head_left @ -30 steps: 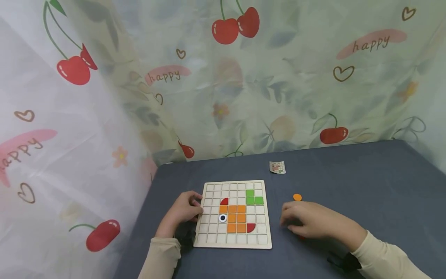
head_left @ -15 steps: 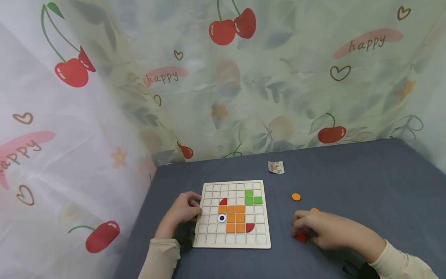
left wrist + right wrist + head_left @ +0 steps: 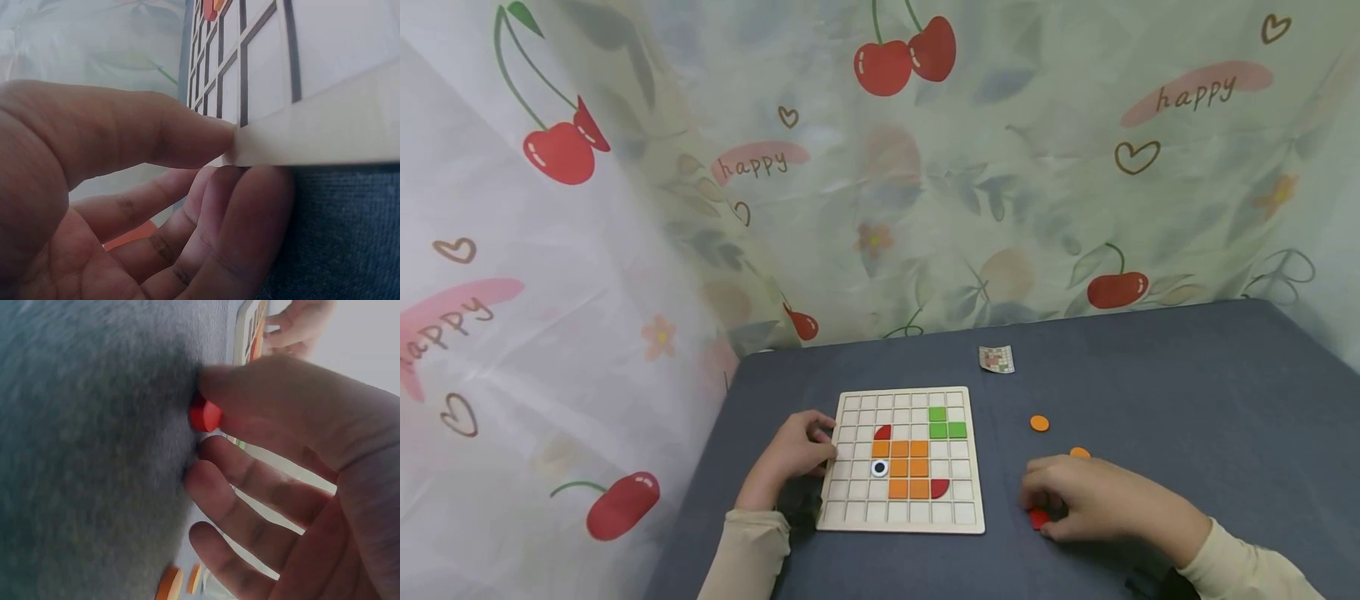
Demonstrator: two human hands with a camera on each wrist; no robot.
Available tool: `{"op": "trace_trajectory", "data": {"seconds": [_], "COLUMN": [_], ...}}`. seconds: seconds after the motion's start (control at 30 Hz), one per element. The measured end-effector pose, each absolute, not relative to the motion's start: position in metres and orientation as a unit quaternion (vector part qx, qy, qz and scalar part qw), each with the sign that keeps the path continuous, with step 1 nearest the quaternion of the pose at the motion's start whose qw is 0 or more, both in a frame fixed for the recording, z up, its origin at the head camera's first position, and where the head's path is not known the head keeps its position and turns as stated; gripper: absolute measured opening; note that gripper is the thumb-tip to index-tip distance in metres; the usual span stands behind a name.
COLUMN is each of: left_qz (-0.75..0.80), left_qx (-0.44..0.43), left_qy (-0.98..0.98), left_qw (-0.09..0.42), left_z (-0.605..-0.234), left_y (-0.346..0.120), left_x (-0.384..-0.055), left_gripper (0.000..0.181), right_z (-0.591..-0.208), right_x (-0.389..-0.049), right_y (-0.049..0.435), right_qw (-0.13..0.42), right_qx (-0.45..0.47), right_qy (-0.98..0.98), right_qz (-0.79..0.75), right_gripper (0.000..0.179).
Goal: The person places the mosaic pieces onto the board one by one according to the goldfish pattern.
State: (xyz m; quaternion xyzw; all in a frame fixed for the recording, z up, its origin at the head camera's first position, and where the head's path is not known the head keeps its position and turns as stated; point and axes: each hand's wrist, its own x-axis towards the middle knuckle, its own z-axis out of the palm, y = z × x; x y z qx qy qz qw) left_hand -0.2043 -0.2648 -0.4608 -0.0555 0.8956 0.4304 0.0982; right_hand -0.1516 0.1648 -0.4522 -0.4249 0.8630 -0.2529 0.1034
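A pale wooden grid board [image 3: 857, 518] lies on the table, bearing orange and green square tiles, two red quarter-round tiles and a white disc [image 3: 879, 468] with a black ring. At its left edge, my left hand [image 3: 792, 450] pinches the rim, thumb [image 3: 206, 140] on top and fingers curled below. To the right of the board, my right hand [image 3: 1093, 500] is down at the tabletop, pinching a small red tile [image 3: 205, 415] between thumb and index finger. Its other fingers are loosely bent. The hand partly covers the red tile [image 3: 1039, 519] in the head view.
Two orange discs lie beyond the right hand: one disc [image 3: 1039, 423] in full view, the other disc [image 3: 1080, 452] partly behind the hand. A small printed grid card [image 3: 997, 359] rests farther back on the dark tablecloth [image 3: 1187, 400]. Patterned curtains [image 3: 1000, 167] hang behind and at the left.
My right hand moved right and nearer to me, uncovering the second orange disc, then shifted slightly back left with its fingers on the red tile. The left hand stays at the board.
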Motion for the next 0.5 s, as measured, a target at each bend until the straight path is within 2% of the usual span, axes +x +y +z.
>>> {"op": "trace_trajectory", "data": {"seconds": [0.23, 0.4, 0.5], "left_qz": [0.434, 0.434, 0.432], "left_qx": [-0.051, -0.052, -0.052], "left_qy": [0.894, 0.894, 0.895], "left_qw": [0.098, 0.1, 0.1], "left_z": [-0.4621, -0.4601, -0.4597], "left_y": [-0.2647, -0.2644, -0.2648], "left_x": [-0.2045, -0.2046, -0.205], "left_gripper": [0.041, 0.042, 0.042], "right_z": [-0.4509, -0.4494, -0.4501], "right_x": [-0.1532, -0.1536, -0.153], "right_y": [0.1578, 0.1618, 0.1629], "right_qw": [0.109, 0.136, 0.126], "right_qx": [-0.44, -0.479, -0.498], "right_qy": [0.854, 0.826, 0.818], "right_qz": [-0.255, -0.264, -0.258], "right_gripper": [0.022, 0.049, 0.055]}}
